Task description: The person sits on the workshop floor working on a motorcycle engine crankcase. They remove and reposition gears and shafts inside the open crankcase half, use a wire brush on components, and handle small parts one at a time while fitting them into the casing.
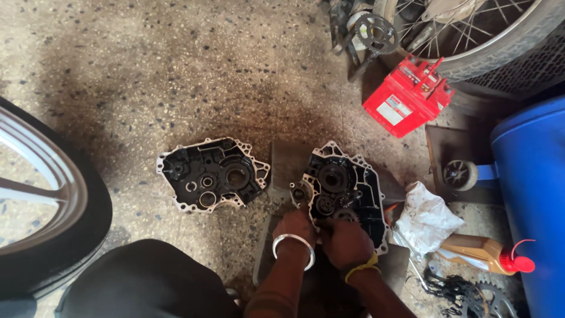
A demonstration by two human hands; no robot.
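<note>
Both hands, left hand (296, 227) and right hand (344, 238), fingers grasping gears inside the right crankcase half (347, 188) on the floor; seating them looks underway, needing careful alignment; other half (212, 174) at nine o'clock

Oil-stained terrazzo floor (176, 70) supports two crankcase halves (213, 174) (347, 191), red battery (407, 97), white rag (426, 219), oil bottle (485, 253)

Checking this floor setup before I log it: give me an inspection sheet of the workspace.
Surface: speckled floor, dark oil stains.
Job's things: right crankcase half with gears; left crankcase half apart.
Clutter: red battery, white rag, oil bottle, chain and sprocket.
Grippers: left hand and right hand on the right half's lower edge.
Cables: nothing seen.
Surroundings: blue drum, spoked wheel, tyre.
</note>
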